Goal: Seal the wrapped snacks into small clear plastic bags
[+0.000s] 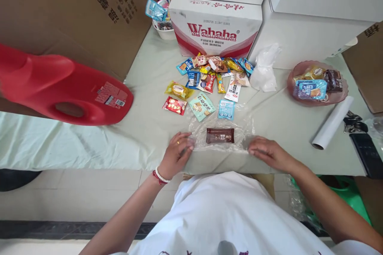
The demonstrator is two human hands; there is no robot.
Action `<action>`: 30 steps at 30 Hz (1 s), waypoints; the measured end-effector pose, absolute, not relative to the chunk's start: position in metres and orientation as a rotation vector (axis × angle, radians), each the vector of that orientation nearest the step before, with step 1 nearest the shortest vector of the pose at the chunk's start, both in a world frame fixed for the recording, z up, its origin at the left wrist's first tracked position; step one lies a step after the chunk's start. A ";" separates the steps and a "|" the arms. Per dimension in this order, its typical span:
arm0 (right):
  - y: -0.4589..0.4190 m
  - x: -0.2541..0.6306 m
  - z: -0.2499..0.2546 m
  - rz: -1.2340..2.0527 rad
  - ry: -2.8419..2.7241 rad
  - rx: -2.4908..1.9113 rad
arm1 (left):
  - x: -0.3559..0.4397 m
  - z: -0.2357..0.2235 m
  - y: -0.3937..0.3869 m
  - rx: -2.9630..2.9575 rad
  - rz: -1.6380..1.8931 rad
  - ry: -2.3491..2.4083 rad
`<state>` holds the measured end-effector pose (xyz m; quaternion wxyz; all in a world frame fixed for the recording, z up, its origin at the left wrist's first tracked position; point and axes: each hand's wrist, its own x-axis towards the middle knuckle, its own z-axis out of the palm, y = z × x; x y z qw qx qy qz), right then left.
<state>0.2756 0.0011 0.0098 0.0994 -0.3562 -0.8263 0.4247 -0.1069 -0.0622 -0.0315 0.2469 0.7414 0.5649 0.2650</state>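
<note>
Clear plastic film (243, 129) lies spread on the desk (278, 115) near its front edge, wider from left to right than from front to back. On it, about midway between the hands, sits a dark brown packet (220, 135), flat, its long axis running left to right, nearly parallel to the desk's front edge; one crimped end points towards each hand. Its print is too small to read.

At the film's left edge is the left hand (177, 153), fingers bent towards the thumb; blur hides whether they are clamped on the film. The right hand (267, 152) has its fingers together, pinching the film's near right corner. Neither hand touches the packet. Just beyond it lie a light blue sachet (226, 110), roughly upright to the view, and a tilted pale green packet (202, 106).
</note>
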 end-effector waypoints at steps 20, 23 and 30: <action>0.141 0.130 0.006 0.576 -2.842 -1.527 | -0.024 -0.012 -0.045 2.553 0.621 1.604; 0.139 0.137 0.017 0.597 -2.821 -1.329 | -0.014 -0.022 -0.033 2.518 0.447 1.615; 0.069 0.173 0.036 0.495 -3.137 -0.767 | -0.018 -0.029 -0.034 2.434 0.506 1.614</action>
